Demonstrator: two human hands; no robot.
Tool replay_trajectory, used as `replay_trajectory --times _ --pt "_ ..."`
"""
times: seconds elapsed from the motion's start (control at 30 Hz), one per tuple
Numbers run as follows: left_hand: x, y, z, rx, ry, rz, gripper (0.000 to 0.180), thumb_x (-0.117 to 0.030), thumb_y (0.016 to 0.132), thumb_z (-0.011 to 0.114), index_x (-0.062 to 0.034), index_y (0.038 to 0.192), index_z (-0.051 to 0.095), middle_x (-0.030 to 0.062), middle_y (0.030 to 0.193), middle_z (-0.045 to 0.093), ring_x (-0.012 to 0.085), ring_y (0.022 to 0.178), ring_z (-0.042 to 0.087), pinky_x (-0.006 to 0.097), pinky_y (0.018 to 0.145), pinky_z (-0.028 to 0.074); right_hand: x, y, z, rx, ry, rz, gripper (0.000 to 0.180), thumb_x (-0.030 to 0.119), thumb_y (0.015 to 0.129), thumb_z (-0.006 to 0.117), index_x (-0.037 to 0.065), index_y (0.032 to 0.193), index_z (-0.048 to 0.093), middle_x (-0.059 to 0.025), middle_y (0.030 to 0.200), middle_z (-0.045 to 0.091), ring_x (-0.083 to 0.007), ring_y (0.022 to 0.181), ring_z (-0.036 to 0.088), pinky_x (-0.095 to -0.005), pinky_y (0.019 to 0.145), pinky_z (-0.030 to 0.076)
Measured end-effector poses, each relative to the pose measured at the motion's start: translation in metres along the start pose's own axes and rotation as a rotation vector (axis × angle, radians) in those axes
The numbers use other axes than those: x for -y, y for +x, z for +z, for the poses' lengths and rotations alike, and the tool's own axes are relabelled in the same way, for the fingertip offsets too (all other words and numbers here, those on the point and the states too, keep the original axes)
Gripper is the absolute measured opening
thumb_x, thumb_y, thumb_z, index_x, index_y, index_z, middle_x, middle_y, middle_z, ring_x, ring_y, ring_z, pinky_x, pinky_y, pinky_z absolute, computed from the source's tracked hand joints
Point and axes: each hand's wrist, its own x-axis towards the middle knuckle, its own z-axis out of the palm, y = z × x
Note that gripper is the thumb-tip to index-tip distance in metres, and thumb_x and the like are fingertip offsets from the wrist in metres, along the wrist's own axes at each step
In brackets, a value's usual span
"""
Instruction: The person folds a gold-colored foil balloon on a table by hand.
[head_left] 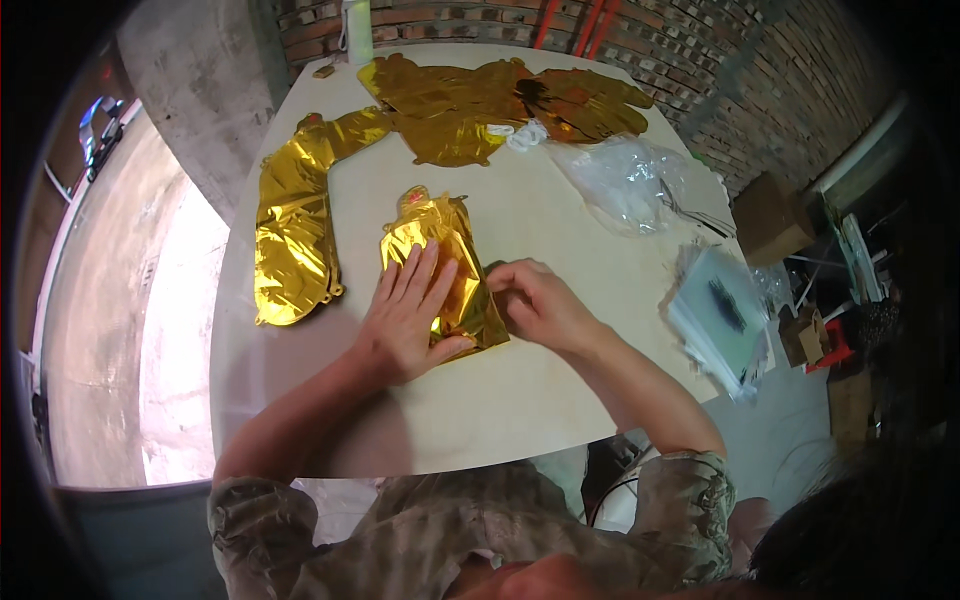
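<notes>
Camouflage sleeves frame the bottom of my view, and from them my forearms reach onto the pale table [560, 400]. Flat and spread, my left hand [405, 320] presses down on the folded gold foil balloon [440, 265] near the table's middle, fingers fanned so the slippery sheet stays pinned and the crease does not spring open. Just beside it, my right hand [540, 300] is curled at the balloon's right edge, fingertips pinching something small there; I cannot tell whether it is the foil's rim or a bit of tape. Both hands sit close together, nearly touching over the foil. To my left lies a long gold balloon [290, 230], flattened. Farther away, a heap of gold foil shapes [500, 105] waits, with clear plastic bags [630, 180] to the right and a stack of packets [720, 320] overhanging the table's right edge.
</notes>
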Motion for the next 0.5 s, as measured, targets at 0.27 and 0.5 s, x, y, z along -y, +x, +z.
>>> replay_trajectory --times 0.27,0.5 --pt "-0.001 -0.001 -0.001 -0.013 0.042 0.034 0.084 -0.051 0.085 0.072 -0.0039 0.149 0.044 0.0294 0.156 0.032 0.0461 0.144 0.032 0.058 0.115 0.026 0.014 0.000 -0.019 0.258 -0.993 -0.654 0.026 0.022 0.093 0.059 0.006 0.113 0.065 -0.0134 0.134 0.059 -0.0298 0.142 0.040 -0.0482 0.124 0.022" --pt "0.000 0.001 -0.001 -0.055 0.015 0.035 0.087 -0.051 0.081 0.075 -0.0027 0.147 0.045 0.0293 0.154 0.035 0.0462 0.142 0.034 0.059 0.113 0.029 0.012 0.013 -0.026 0.485 -0.952 -0.660 0.042 0.024 0.096 0.054 0.004 0.133 0.056 -0.0163 0.143 0.051 -0.0324 0.144 0.036 -0.0509 0.125 0.015"
